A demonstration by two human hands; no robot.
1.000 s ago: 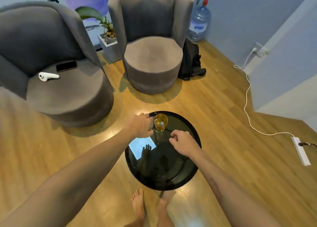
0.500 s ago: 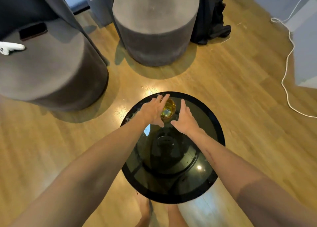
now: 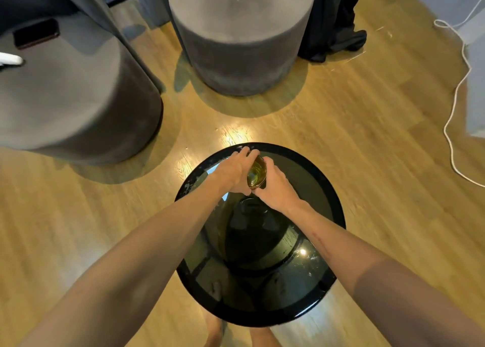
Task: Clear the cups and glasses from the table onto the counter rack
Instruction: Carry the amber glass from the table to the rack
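An amber glass [image 3: 256,174] stands on the far part of the round black glass table [image 3: 315,189]. My left hand [image 3: 232,172] wraps round its left side, fingers curled over the far rim. My right hand [image 3: 275,182] closes on its right side, fingers curled against the glass. Both hands hold it between them; only the glass's open mouth shows. I cannot tell whether the glass still rests on the table top.
Two grey round armchairs [image 3: 244,31] [image 3: 65,84] stand beyond the table; the left one carries a dark phone [image 3: 35,34] and a white object [image 3: 9,59]. A dark bag [image 3: 330,21] lies by the far chair. A white cable [image 3: 456,89] runs along the floor at right.
My hands, open beside the glass half a second ago, have closed around it from both sides. The camera has moved closer over the table.
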